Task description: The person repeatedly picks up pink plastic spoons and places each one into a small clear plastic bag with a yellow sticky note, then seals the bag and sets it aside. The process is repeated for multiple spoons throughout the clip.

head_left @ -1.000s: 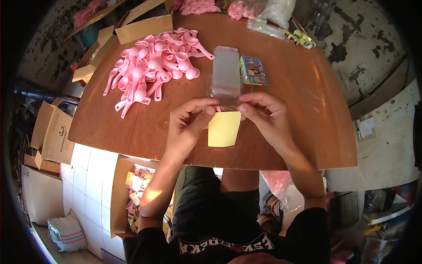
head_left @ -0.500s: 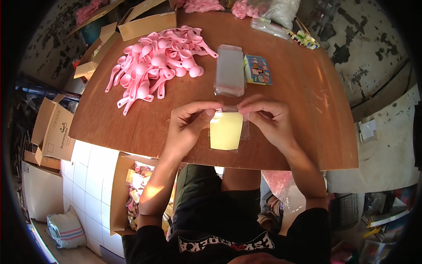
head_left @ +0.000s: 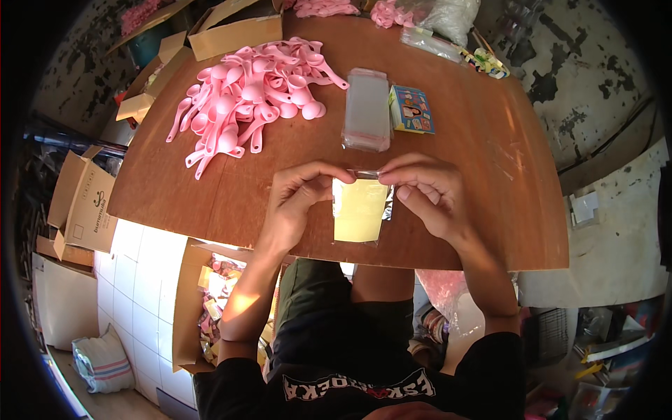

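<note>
A clear plastic bag [head_left: 386,203] with a pale yellow card [head_left: 359,213] inside lies near the table's front edge. At its upper left corner, my left hand [head_left: 302,192] is closed, thumb and forefinger at the bag's edge. My right hand [head_left: 427,185] pinches the upper right corner, its forefinger along the top edge. Just beyond my hands rests a stack of clear plastic bags [head_left: 367,108]. Touching its right side is a stack of colourful printed cards [head_left: 413,110], blue and yellow. A large heap of pink plastic spoons [head_left: 245,94] spreads over the table's far left.
The brown wooden table [head_left: 490,189] has a curved outline. Behind the spoons stands an open cardboard box [head_left: 234,38]. Plastic packets [head_left: 430,43] lie at the far edge. Below the table, left of my legs, a carton [head_left: 187,308] holds many small packets.
My right forefinger has settled along the top of the bag, and its upper edge looks folded down. The bag has barely shifted; the spoons and stacks stay put.
</note>
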Action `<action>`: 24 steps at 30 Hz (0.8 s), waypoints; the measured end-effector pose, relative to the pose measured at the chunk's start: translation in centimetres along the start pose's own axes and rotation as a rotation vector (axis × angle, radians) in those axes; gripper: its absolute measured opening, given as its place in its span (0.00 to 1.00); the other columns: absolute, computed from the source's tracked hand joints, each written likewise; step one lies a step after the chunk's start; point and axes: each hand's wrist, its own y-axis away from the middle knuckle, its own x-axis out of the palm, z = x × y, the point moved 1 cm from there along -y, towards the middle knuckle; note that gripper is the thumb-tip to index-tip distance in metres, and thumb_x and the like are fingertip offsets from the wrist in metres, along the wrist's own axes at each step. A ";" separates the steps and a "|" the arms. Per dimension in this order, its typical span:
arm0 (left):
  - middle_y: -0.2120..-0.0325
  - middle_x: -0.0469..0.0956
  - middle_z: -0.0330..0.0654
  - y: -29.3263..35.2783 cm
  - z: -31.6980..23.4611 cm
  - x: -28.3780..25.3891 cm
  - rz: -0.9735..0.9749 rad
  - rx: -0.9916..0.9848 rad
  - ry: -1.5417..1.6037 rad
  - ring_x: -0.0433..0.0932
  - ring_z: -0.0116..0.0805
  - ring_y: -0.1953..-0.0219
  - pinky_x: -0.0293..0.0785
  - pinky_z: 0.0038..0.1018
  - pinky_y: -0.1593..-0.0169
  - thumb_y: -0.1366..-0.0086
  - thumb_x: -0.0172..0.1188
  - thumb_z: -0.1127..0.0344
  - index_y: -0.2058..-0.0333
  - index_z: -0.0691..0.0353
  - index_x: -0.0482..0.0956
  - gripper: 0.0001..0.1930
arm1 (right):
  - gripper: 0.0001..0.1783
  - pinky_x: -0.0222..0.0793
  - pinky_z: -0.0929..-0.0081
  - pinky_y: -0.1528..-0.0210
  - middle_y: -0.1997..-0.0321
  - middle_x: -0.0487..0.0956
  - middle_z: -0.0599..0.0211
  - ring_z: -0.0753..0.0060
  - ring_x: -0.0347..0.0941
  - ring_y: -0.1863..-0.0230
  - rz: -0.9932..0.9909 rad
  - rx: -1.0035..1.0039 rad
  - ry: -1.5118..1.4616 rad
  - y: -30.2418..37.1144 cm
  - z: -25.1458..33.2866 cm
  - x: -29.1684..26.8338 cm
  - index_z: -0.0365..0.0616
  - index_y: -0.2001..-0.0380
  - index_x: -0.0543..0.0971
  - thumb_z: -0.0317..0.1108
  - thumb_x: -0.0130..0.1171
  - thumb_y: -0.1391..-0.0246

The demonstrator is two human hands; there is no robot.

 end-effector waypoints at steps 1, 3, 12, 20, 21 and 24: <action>0.52 0.79 0.52 0.0 0.0 0.0 0.000 0.000 0.002 0.79 0.37 0.51 0.75 0.29 0.47 0.33 0.49 0.78 0.57 0.72 0.80 0.11 | 0.09 0.76 0.77 0.56 0.57 0.80 0.58 0.74 0.78 0.56 -0.002 0.013 -0.021 0.1 0.0 0.1 0.35 0.61 0.83 0.20 0.63 0.47; 0.52 0.79 0.50 0.1 0.0 0.0 0.003 -0.005 -0.317 0.78 0.35 0.50 0.76 0.28 0.48 0.36 0.58 0.80 0.56 0.70 0.79 0.09 | 0.10 0.77 0.77 0.56 0.56 0.80 0.59 0.74 0.78 0.57 0.002 -0.049 0.054 0.0 0.0 0.5 0.35 0.60 0.82 0.21 0.65 0.48; 0.56 0.83 0.43 6.2 -3.9 -1.1 0.077 -0.098 -0.565 0.83 0.30 0.56 0.82 0.25 0.58 0.47 0.70 0.81 0.58 0.66 0.81 0.16 | 0.15 0.78 0.77 0.58 0.55 0.78 0.63 0.75 0.80 0.58 0.085 0.025 -0.029 0.7 1.0 1.1 0.38 0.56 0.80 0.24 0.68 0.48; 0.60 0.81 0.52 19.6 -2.5 -8.6 0.268 -0.732 -1.496 0.82 0.52 0.58 0.78 0.41 0.54 0.50 0.74 0.65 0.53 0.59 0.80 0.24 | 0.18 0.69 0.59 0.44 0.51 0.78 0.55 0.55 0.75 0.48 0.141 -0.145 0.735 -3.5 -2.3 -1.4 0.42 0.52 0.78 0.33 0.64 0.46; 0.59 0.81 0.53 21.4 -1.4 -9.6 0.346 -0.781 -1.641 0.81 0.53 0.58 0.77 0.43 0.54 0.49 0.74 0.58 0.50 0.59 0.79 0.27 | 0.19 0.62 0.55 0.38 0.48 0.77 0.54 0.54 0.72 0.43 0.117 -0.222 0.889 -3.6 -3.6 -1.4 0.42 0.51 0.78 0.37 0.64 0.45; 0.59 0.81 0.54 20.4 -1.7 -7.8 0.364 -0.651 -1.199 0.81 0.53 0.57 0.76 0.41 0.52 0.43 0.69 0.56 0.49 0.61 0.78 0.25 | 0.24 0.40 0.42 0.27 0.44 0.76 0.54 0.52 0.64 0.34 0.138 -0.262 1.106 -3.6 -5.9 -1.1 0.41 0.49 0.77 0.47 0.59 0.41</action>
